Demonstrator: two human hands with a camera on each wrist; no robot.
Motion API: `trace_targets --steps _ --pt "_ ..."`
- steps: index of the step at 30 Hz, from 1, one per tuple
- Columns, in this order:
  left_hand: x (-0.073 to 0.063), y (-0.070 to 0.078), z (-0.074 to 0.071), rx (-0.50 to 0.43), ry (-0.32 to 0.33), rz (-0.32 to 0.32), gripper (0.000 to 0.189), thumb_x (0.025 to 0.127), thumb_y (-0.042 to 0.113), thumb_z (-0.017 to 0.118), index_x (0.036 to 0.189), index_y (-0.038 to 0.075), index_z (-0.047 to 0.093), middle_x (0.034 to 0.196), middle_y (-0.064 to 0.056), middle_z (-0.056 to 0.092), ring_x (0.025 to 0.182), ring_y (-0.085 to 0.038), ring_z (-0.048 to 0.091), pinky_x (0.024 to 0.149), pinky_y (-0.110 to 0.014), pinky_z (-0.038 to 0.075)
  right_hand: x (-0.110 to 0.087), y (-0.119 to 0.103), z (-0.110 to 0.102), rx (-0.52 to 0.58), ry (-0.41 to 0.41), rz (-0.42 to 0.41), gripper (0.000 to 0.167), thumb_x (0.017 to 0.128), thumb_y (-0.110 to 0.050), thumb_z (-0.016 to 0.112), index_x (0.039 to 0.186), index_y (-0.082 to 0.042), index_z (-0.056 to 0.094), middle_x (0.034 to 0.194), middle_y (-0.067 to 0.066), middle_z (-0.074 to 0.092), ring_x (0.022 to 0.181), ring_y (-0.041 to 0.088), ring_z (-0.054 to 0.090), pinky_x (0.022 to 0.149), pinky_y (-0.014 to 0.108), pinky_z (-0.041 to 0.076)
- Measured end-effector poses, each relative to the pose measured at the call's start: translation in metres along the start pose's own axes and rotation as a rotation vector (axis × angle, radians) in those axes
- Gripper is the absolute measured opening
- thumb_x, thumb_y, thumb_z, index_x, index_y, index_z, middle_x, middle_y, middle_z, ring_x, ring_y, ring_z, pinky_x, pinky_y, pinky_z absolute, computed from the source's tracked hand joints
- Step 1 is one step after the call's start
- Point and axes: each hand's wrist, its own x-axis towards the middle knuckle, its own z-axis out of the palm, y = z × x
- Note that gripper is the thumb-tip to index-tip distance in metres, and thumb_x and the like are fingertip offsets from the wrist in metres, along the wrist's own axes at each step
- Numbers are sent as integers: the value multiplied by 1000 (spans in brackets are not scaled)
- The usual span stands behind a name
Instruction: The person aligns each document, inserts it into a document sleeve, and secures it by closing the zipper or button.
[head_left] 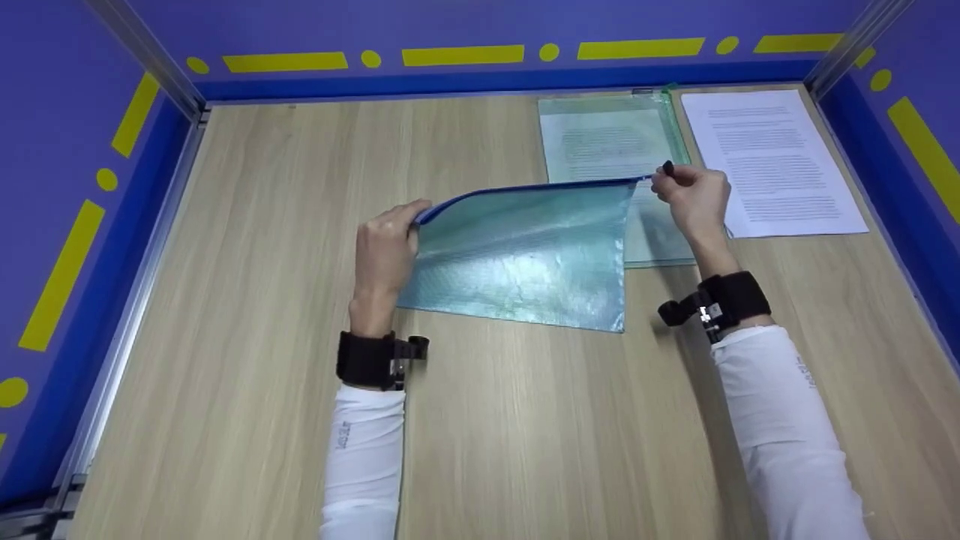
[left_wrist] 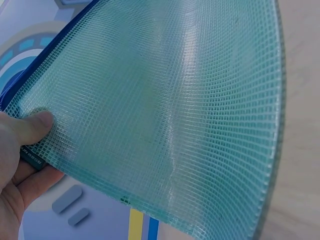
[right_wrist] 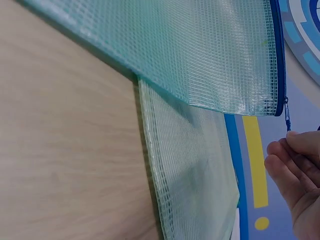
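Observation:
A translucent teal mesh zipper pouch point(head_left: 517, 255) with a dark blue zipper along its top edge is held up between both hands. At its upper left corner, my left hand point(head_left: 384, 244) grips the pouch, thumb on the near face and fingers behind, as the left wrist view also shows. My right hand point(head_left: 694, 196) pinches the zipper pull point(right_wrist: 288, 122) at the right end of the zipper. The slider sits at that end in the right wrist view. No contents show through the pouch's mesh.
Behind the held pouch, a green mesh pouch point(head_left: 555, 139) with a printed sheet inside lies on the wooden table point(head_left: 525, 435). Beside it on the right is a white printed sheet point(head_left: 780, 165). Blue walls with yellow marks point(head_left: 463, 55) border the table.

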Motion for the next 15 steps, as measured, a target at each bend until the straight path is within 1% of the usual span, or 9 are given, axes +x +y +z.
trace_targets --steps 3,9,12,13,15 --pt "0 0 1 -1 -2 5 31 88 -13 60 111 2 74 107 -17 76 100 -30 74 84 -39 61 0 2 -1 14 -1 7 29 91 -17 70 111 4 72 80 -15 68 73 -2 67 74 11 56" --pt "0 2 3 2 12 11 32 87 -15 59 109 2 74 106 -16 76 99 -29 74 83 -39 61 -2 9 -1 38 8 7 27 92 -14 69 111 4 72 79 -15 68 72 -3 67 73 12 56" --pt "0 3 4 14 10 12 33 87 -15 58 109 3 75 107 -15 76 100 -29 74 84 -38 61 -4 14 -1 1 -22 13 30 93 -16 68 116 3 70 85 -8 70 75 -1 68 73 12 56" --pt "0 4 4 16 10 10 33 87 -15 58 109 3 75 107 -14 76 100 -28 74 85 -38 61 -5 16 -2 -29 -38 15 32 93 -16 67 119 1 69 89 -4 72 78 2 69 73 12 56" --pt "1 5 3 19 9 5 34 87 -15 59 110 4 75 108 -14 76 101 -28 74 85 -38 61 -6 18 -3 -101 -69 11 38 94 -19 67 128 -3 65 103 7 74 90 11 71 77 16 56"
